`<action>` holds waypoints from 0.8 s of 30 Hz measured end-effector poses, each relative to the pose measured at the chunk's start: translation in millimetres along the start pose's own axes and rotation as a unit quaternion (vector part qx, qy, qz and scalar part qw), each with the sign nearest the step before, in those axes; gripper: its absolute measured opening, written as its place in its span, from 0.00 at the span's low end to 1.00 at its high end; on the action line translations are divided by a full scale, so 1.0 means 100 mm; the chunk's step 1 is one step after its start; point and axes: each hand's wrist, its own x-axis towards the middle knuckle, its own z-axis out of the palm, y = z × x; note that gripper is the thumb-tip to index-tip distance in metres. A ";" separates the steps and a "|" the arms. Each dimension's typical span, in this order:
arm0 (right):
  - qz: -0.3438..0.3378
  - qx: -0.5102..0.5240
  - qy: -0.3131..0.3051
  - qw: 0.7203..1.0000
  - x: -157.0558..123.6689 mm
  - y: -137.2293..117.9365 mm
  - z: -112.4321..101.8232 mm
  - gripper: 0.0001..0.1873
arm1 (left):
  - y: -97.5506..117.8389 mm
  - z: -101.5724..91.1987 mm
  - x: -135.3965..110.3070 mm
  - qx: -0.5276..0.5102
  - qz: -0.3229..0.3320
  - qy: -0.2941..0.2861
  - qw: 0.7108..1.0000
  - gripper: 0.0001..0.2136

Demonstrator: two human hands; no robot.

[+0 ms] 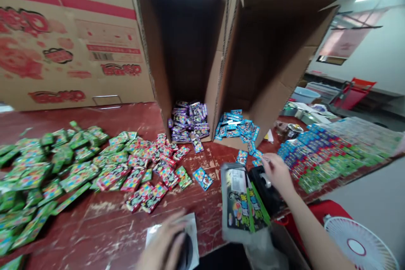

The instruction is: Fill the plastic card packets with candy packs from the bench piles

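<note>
My left hand (164, 242), smeared by motion, is over a pale, shiny packet (192, 230) at the front edge of the table. A dark round shape shows beside its fingers; I cannot tell whether it is gripped. My right hand (279, 175) reaches over a black container (264, 183), its fingers closed around something small and whitish that I cannot make out. Left of that container lies a clear bag (225, 202) with black-and-green printed packs (238, 209) in it. A single blue packet (203, 178) and a green packet (183, 177) lie further left.
Green packets (31, 168) and red packets (155, 196) cover the left of the red table (114, 232). Cardboard boxes (221, 67) on their sides hold purple packets (190, 120) and blue packets (236, 124). Bagged packs (335, 147) lie right, above a white fan (357, 244).
</note>
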 end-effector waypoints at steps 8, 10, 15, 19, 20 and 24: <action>-0.015 0.076 -0.337 0.939 0.43 -0.54 0.89 0.13 | 0.23 1.56 0.06 -0.010 0.163 -0.256 0.953 0.31; -0.016 0.080 -0.404 0.911 0.48 -0.57 0.84 0.16 | 0.19 1.61 0.02 -0.020 0.159 -0.255 0.953 0.30; -0.028 0.115 -0.451 0.885 0.37 -0.81 0.49 0.18 | 0.26 1.16 0.16 -0.043 0.155 -0.250 0.955 0.45; -0.053 0.191 -0.383 0.902 0.01 -1.29 0.16 0.18 | 0.42 0.72 0.40 0.063 0.046 -0.051 0.996 0.39; -0.066 0.210 -0.354 0.909 -0.10 -1.42 0.10 0.17 | 0.43 0.64 0.43 0.092 0.030 -0.008 0.995 0.34; -0.105 0.240 -0.263 0.929 -0.45 -1.80 0.06 0.12 | 0.38 0.38 0.43 0.124 0.033 0.045 0.991 0.21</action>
